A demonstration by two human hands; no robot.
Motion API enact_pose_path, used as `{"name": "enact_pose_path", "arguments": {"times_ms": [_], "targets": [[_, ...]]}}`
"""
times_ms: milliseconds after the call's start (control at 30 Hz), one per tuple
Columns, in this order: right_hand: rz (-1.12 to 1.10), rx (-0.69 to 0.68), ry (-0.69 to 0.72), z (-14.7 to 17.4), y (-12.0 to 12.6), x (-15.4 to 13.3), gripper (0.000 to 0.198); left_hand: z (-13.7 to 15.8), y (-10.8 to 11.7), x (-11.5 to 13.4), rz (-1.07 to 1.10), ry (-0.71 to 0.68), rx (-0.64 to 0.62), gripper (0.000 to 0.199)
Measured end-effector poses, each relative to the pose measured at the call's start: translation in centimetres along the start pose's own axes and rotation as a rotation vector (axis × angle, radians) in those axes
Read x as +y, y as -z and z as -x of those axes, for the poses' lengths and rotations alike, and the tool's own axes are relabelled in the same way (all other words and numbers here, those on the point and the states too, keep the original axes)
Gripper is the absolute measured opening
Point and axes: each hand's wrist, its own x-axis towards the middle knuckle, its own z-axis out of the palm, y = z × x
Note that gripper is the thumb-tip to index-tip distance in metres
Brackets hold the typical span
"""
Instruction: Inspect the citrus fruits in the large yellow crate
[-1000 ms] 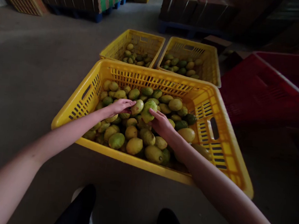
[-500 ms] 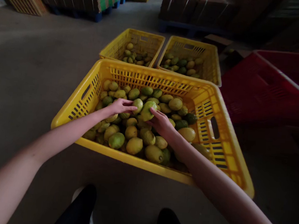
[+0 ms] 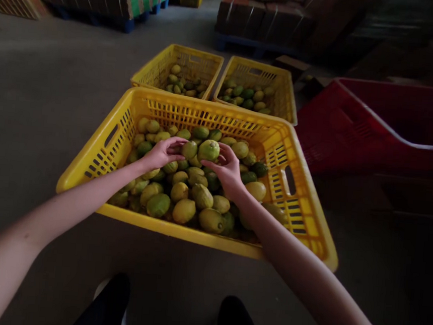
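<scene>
A yellow plastic crate (image 3: 195, 234) in front of me holds a heap of yellow and green lemons (image 3: 184, 211). Above the heap, my left hand (image 3: 161, 153) grips a small yellow-green lemon (image 3: 190, 150) between thumb and fingers. My right hand (image 3: 228, 169) is closed around a larger green lemon (image 3: 209, 150), its blunt end turned up. The two held lemons are side by side, very near each other. Part of the heap is hidden under my hands and forearms.
Two more yellow crates, one at the back left (image 3: 140, 79) and one at the back right (image 3: 290, 100), hold lemons. A red crate (image 3: 318, 126) stands to the right. Stacked boxes on blue pallets (image 3: 249, 46) are farther back. My feet are below the front crate.
My right hand has turned the larger lemon, so its end now faces up. The left hand keeps its lemon. The whole view has shifted, with the crates appearing farther left.
</scene>
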Motion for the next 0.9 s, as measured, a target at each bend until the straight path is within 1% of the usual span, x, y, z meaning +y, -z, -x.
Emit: {"name": "enact_pose_path", "arguments": {"times_ms": [100,233,400,500,733,900], "targets": [[0.021,0.006,0.053,0.2,-0.1,-0.6,0.057,0.4,-0.2,0.7,0.03,-0.001,0.03,0.053],[0.052,0.012,0.085,0.5,-0.4,-1.1,0.054,0.7,-0.4,1.3,0.017,0.024,0.057,0.052],[0.098,0.062,0.11,0.8,-0.6,-1.2,0.053,0.8,-0.7,1.7,-0.024,-0.014,0.065,0.049],[0.111,0.074,0.131,0.9,-0.7,-1.1,0.053,0.9,-0.8,1.8,-0.027,-0.022,0.074,0.051],[0.089,0.116,0.1,0.8,-0.7,-1.0,0.054,0.9,-0.9,1.8,-0.029,-0.003,0.065,0.054],[0.101,0.118,0.092,0.7,-0.7,-0.9,0.055,0.7,-1.0,2.0,0.02,0.019,0.095,0.053]]}}
